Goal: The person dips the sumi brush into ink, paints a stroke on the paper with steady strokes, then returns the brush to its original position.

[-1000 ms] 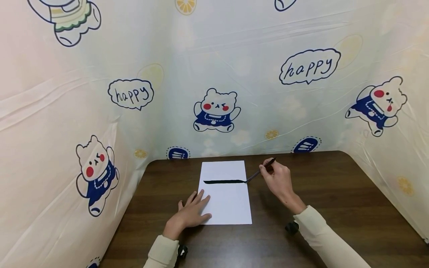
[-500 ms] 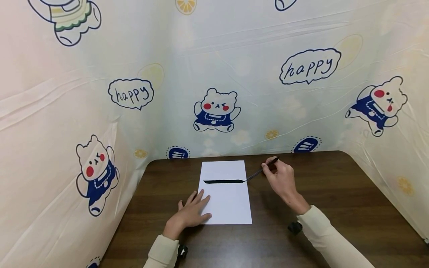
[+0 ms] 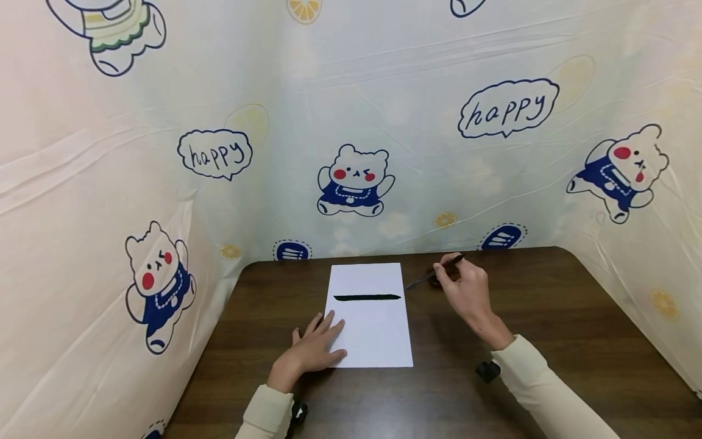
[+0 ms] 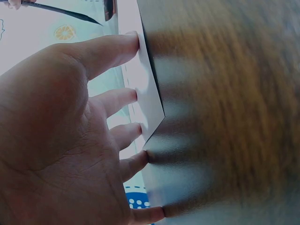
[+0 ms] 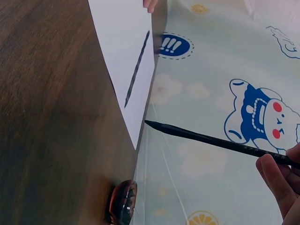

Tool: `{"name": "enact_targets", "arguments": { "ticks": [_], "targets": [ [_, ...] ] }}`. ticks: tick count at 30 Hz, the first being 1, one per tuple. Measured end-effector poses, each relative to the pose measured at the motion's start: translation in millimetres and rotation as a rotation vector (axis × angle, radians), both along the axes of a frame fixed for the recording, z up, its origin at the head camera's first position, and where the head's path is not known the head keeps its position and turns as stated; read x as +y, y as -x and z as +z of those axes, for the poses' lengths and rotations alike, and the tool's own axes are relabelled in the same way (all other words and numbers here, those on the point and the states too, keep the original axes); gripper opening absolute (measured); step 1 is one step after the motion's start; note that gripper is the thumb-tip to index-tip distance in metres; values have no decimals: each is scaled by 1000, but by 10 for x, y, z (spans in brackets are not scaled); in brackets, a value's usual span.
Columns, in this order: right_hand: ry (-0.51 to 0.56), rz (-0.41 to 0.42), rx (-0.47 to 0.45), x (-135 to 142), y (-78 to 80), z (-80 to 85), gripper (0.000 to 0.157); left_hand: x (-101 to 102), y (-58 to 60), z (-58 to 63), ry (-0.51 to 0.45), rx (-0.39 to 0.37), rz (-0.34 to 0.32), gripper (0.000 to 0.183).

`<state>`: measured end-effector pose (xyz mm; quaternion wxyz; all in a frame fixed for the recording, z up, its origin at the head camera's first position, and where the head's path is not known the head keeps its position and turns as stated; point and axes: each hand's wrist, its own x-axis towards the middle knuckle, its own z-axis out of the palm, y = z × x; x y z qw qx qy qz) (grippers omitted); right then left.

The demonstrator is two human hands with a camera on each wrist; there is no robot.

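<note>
A white sheet of paper [image 3: 375, 335] lies on the brown table, crossed by one thick black stroke [image 3: 367, 298]. My left hand [image 3: 311, 352] rests with spread fingers on its lower left part; in the left wrist view the thumb [image 4: 115, 54] and some fingertips press the sheet while others touch the wood. My right hand [image 3: 467, 294] pinches a dark calligraphy brush [image 5: 201, 137] by its upper handle. The brush slants down to the left, its pointed black tip [image 5: 152, 123] off the paper, by the right edge near the stroke's end.
Partly behind the right hand, a glossy reddish-brown object [image 5: 123, 202] sits on the table [image 3: 548, 341] to the right of the paper. Printed cloth [image 3: 417, 122] with cartoon bears hangs behind and at both sides. Each wrist wears a small black device.
My right hand has drawn back to the right and slightly away, lifting the brush tip off the stroke's right end. The reddish-brown object now shows behind it. The left hand stays put.
</note>
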<state>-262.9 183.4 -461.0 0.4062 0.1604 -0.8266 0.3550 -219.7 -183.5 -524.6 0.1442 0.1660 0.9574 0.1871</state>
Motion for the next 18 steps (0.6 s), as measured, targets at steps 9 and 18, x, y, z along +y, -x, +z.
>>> {"name": "enact_targets", "arguments": {
  "ticks": [9,18],
  "targets": [
    [27,-11,3,101,20,41,8,5,1,-28,13,-10,1,76],
    [37,-41,15,238,41,137,7,6,7,-7,8,-1,5,76]
  ]
}}
